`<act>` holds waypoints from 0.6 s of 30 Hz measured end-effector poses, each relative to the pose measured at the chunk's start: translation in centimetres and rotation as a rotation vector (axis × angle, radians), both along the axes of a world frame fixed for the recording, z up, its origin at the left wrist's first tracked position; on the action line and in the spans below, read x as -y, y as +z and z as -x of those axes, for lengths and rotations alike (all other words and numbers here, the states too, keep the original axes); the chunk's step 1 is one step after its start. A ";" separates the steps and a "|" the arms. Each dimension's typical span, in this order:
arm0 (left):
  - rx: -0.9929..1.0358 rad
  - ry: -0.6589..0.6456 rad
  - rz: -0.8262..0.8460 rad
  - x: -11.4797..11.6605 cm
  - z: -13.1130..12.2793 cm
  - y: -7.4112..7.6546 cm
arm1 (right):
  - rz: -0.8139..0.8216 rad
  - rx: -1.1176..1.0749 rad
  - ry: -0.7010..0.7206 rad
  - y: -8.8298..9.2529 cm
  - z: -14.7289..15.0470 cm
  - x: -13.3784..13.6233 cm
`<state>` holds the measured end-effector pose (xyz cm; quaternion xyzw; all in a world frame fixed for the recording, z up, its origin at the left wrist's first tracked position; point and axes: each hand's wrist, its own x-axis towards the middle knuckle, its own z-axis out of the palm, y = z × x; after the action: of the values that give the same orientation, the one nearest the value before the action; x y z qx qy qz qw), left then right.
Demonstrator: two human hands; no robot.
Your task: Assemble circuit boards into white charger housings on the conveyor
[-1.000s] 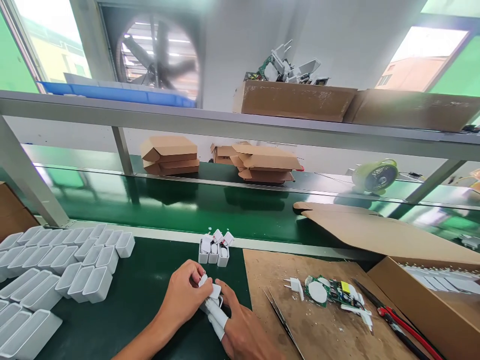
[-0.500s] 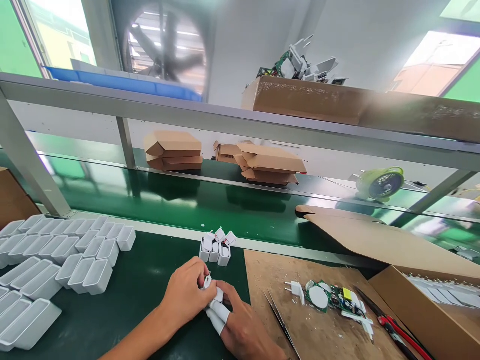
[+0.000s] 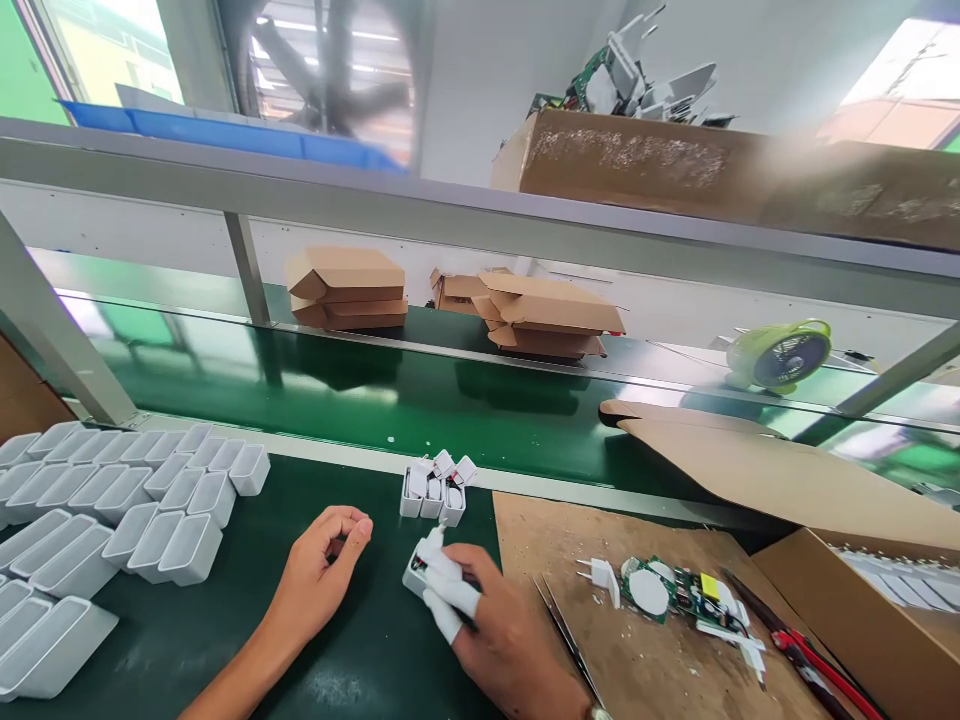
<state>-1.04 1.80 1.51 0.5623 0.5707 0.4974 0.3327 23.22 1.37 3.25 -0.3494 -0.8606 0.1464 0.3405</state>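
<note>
My right hand (image 3: 499,625), with white covers on some fingers, grips a small white plastic case (image 3: 417,572) just above the dark green mat. Part of a circuit board shows inside the case, and a white piece sticks up at its far end. My fingers hide the rest. To the left, my left hand (image 3: 326,560) is apart from the case, loosely curled, with nothing visible in it. Beyond both hands stands a small group of filled white cases (image 3: 433,492), with small white parts on top. Rows of open white cases (image 3: 187,548) lie at the left.
At the right, a brown board (image 3: 555,530) carries tweezers (image 3: 566,635), a green circuit board (image 3: 679,592) and red-black pliers (image 3: 806,655). An open carton (image 3: 862,625) with white parts stands beyond. A metal shelf (image 3: 450,205) crosses above; a green fan (image 3: 780,357) sits behind.
My left hand has let go of the case and moved left. My right hand still holds the case, now tipped so its inside shows. The view has shifted slightly.
</note>
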 end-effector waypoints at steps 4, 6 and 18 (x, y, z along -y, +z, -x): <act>0.019 -0.012 -0.012 0.1 -0.5 -0.2 | 0.011 0.014 0.049 -1.5 0.3 -0.3; 0.000 -0.032 -0.024 0.3 -1.1 0.0 | -0.015 0.004 0.047 -1.9 0.3 -0.4; -0.087 -0.108 -0.096 1.1 -1.8 -0.5 | 0.020 -0.003 0.031 -1.7 0.0 -0.1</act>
<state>0.76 0.71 0.99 0.6286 0.5291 0.4806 0.3065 23.20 1.47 1.52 -0.3393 -0.8639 0.1607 0.3358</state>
